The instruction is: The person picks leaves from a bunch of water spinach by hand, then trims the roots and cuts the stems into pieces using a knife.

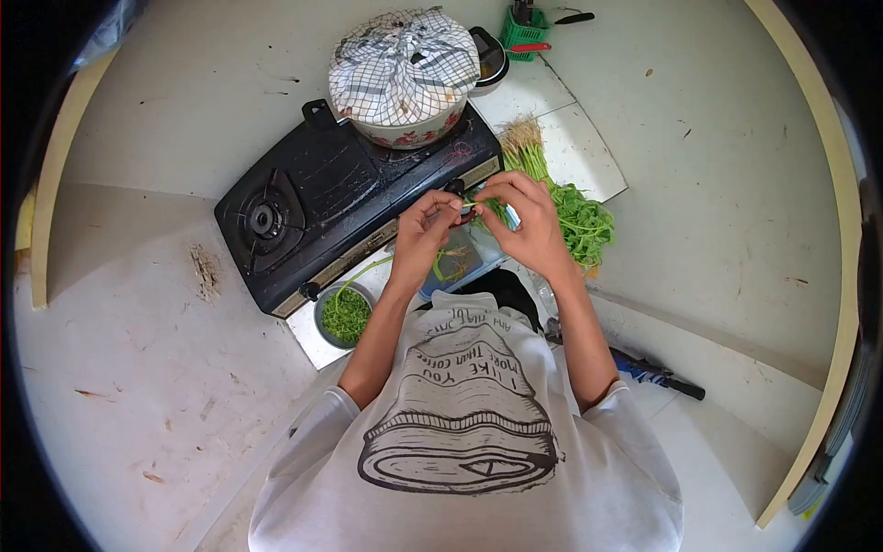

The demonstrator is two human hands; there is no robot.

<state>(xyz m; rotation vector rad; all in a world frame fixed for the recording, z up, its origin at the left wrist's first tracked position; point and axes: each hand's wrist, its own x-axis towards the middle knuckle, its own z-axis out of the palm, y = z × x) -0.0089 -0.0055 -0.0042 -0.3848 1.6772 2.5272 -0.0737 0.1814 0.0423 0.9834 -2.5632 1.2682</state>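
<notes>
My left hand (428,232) and my right hand (522,223) meet in front of the stove, each with thumb and fingers pinched. Between their fingertips runs a thin green stem (469,204) of a leafy vegetable. Just right of my right hand lies a bunch of leafy greens (581,224) with its pale roots pointing away from me. Beneath my hands sits a blue-rimmed plastic container (476,261) with root scraps in it. Left of my left forearm stands a round bowl (346,316) full of small green leaves, with a long stem reaching out of it toward my left wrist.
A black two-burner gas stove (349,184) spans the counter. On its far burner stands a floral pot (414,136) covered by a checked cloth (405,69). Behind are a small dark pan (489,60) and a green basket (522,41) with a red-handled utensil.
</notes>
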